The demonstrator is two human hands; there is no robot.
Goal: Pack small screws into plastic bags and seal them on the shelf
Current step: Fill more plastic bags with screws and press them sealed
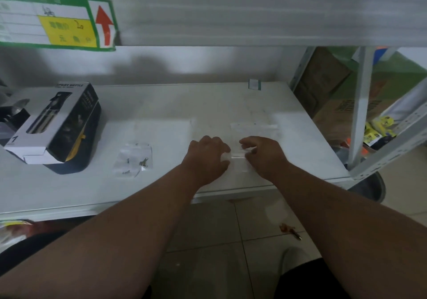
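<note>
Both the left hand and right hand pinch the small clear plastic zip bag lying near the white shelf's front edge. Uneven pressure could leave the strip partly unsealed, letting screws escape later.

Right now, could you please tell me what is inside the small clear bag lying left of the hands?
The small clear bag shows a few small metal screws. An exact count is too blurry to tell.

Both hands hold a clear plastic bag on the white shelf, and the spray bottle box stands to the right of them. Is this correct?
Not quite. The head view shows the spray bottle box to the left of the hands, not the right. The left hand and right hand do hold the clear plastic bag on the white shelf.
</note>
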